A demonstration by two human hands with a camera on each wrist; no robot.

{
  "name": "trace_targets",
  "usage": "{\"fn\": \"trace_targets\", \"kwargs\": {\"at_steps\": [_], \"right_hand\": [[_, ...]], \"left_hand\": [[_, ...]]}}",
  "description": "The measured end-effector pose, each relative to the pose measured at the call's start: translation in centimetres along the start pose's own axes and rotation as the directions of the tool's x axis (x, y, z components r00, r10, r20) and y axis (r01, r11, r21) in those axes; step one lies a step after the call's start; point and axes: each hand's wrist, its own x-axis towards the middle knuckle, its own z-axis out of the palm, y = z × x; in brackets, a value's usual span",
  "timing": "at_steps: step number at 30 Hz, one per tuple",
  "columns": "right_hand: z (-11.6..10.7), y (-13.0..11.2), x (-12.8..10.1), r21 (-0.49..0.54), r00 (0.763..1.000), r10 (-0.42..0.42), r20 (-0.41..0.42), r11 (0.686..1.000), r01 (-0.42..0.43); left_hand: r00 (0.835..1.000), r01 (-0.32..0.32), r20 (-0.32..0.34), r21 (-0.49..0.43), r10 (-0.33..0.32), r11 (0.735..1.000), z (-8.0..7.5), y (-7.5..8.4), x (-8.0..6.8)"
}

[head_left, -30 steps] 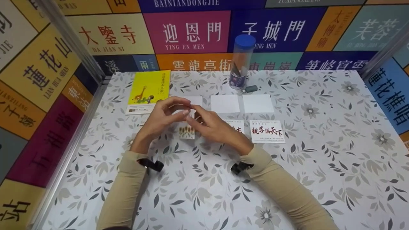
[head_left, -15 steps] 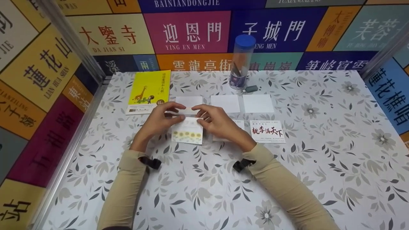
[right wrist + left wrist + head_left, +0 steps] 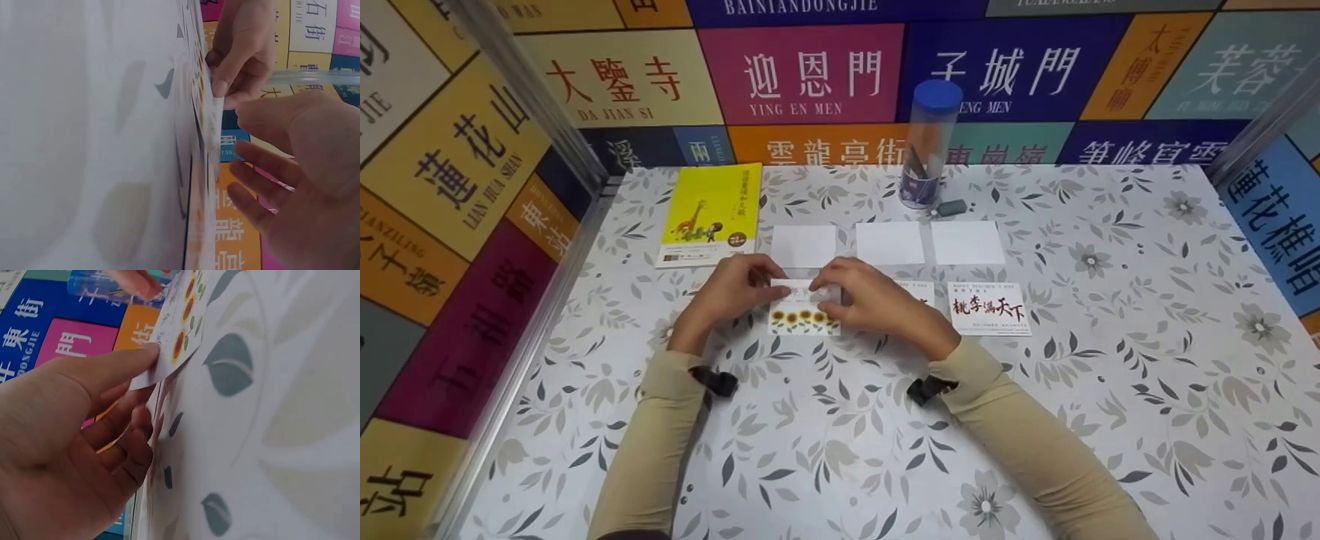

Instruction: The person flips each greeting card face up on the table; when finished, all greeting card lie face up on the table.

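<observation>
In the head view, a white card with a row of sunflowers (image 3: 802, 322) lies between my two hands, low over the table. My left hand (image 3: 729, 294) pinches its left edge; the left wrist view shows the thumb on top of the card (image 3: 183, 334) and that end tilted up off the surface. My right hand (image 3: 877, 300) hovers over the card's right part. In the right wrist view its fingers (image 3: 261, 174) are spread and loosely bent, apart from the card. Partly hidden under my right hand is another printed card (image 3: 924, 294).
A card with red characters (image 3: 988, 309) lies at the right. Behind are three blank white cards, the left one (image 3: 804, 246) nearest my hands. A yellow book (image 3: 712, 210), a clear blue-capped tube (image 3: 928, 142) and a small dark green cylinder (image 3: 952, 208) stand or lie farther back.
The sunflower card has turned from steeply tilted to nearly flat and come down toward the table. Both hands have lowered slightly toward me, and my right fingers have come off the card.
</observation>
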Motion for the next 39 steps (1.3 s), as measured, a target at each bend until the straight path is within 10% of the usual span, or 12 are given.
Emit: {"fn": "trace_targets", "kwargs": {"at_steps": [10,24,32,39], "right_hand": [[-0.6,-0.1,0.0,0.03,0.993,-0.021,0.117,0.999,0.018],[-7.0,5.0,-3.7,0.183,0.991,0.119,-0.067,0.977,-0.105],[-11.4,11.8,-8.9,0.172,0.907,0.342,-0.245,0.936,-0.307],[-13.0,14.9,-12.2,0.219,0.818,0.551,-0.165,0.829,-0.514]], "left_hand": [[0.999,0.037,0.022,0.028,-0.038,0.999,0.2,0.8,1.0],[0.985,-0.11,-0.129,0.013,0.11,0.994,3.1,6.0,3.9],[0.976,-0.21,-0.054,0.039,0.212,0.977,7.2,9.6,7.7],[0.97,-0.239,-0.02,0.107,0.243,0.965,10.3,12.1,10.9]]}}
